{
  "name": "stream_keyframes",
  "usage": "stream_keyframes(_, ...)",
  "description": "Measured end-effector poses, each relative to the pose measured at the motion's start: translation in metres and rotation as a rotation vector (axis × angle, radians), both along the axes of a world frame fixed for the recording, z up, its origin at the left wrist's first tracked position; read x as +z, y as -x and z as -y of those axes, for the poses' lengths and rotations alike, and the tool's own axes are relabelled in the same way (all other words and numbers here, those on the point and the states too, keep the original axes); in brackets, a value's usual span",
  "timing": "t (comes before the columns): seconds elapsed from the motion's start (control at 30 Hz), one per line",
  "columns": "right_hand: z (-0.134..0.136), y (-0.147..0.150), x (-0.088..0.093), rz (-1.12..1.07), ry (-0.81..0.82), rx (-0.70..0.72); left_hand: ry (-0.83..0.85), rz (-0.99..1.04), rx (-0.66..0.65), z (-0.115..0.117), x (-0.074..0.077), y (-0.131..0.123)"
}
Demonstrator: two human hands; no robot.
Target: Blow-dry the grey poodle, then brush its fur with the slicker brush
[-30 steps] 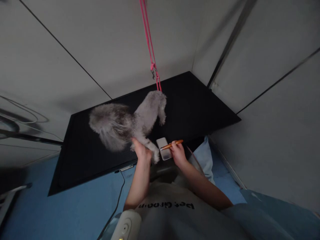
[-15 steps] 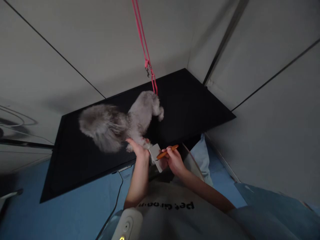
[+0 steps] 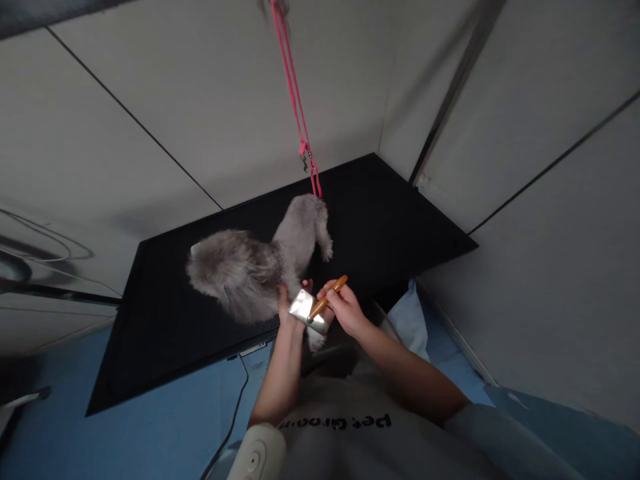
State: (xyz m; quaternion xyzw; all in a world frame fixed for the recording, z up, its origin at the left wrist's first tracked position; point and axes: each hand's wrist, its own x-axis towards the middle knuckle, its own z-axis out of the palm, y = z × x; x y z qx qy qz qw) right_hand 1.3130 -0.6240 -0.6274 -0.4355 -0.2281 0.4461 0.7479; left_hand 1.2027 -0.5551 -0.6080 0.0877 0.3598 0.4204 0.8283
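A grey, fluffy-headed dog (image 3: 297,230) stands on a black grooming table (image 3: 390,220). Its long-haired head is to the left and its short-clipped body to the right. My left hand (image 3: 287,312) is wrapped around one of its legs at the near edge of the table. The pale paw (image 3: 316,341) pokes out below. In my right hand (image 3: 346,312) is the orange wooden handle of a slicker brush (image 3: 301,305). The brush's shiny metal back faces up over the leg and partly hides it, along with some of my left fingers.
A pink grooming loop (image 3: 295,93) with a metal clip hangs from above down to the dog's far end. Pale panel walls (image 3: 165,87) stand behind the table. A black cable (image 3: 239,393) runs down over the blue floor (image 3: 170,413). I wear a grey apron (image 3: 340,440).
The brush has tilted, so its metal back now catches the light, and it sits further over the leg. The paw shows below it. The whole view has shifted slightly.
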Motion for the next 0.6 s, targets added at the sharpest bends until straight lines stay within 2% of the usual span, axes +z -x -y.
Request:
stream_keyframes(0.1,0.005,-0.003,0.001,0.073,0.012,-0.16,-0.032,0.051,0.022,0.002,0.01,-0.001)
stream_keyframes(0.13,0.009,-0.004,0.002,0.126,0.007,-0.139,-0.049,0.062,0.022,0.002,0.013,-0.002)
stream_keyframes(0.23,0.025,-0.009,0.011,0.341,0.054,0.17,-0.097,0.119,-0.035,-0.001,0.019,-0.001)
stream_keyframes(0.27,0.031,-0.011,0.016,0.395,0.098,0.203,-0.122,0.156,-0.045,-0.003,0.02,-0.001)
stream_keyframes(0.37,0.045,-0.012,0.033,0.521,0.168,-0.007,-0.173,0.246,-0.07,-0.004,0.022,0.001)
stream_keyframes(0.4,0.048,-0.012,0.038,0.555,0.153,-0.011,-0.173,0.253,-0.081,-0.004,0.022,0.002)
stream_keyframes(0.5,0.054,-0.008,0.049,0.626,0.119,0.271,-0.154,0.287,-0.135,0.0,0.019,0.006)
stream_keyframes(0.53,0.055,-0.006,0.051,0.645,0.141,0.316,-0.151,0.298,-0.139,0.002,0.018,0.007)
stream_keyframes(0.57,0.056,-0.005,0.053,0.671,0.169,0.28,-0.148,0.302,-0.137,0.004,0.016,0.008)
stream_keyframes(0.6,0.056,-0.004,0.055,0.702,0.192,0.185,-0.145,0.297,-0.133,0.006,0.014,0.009)
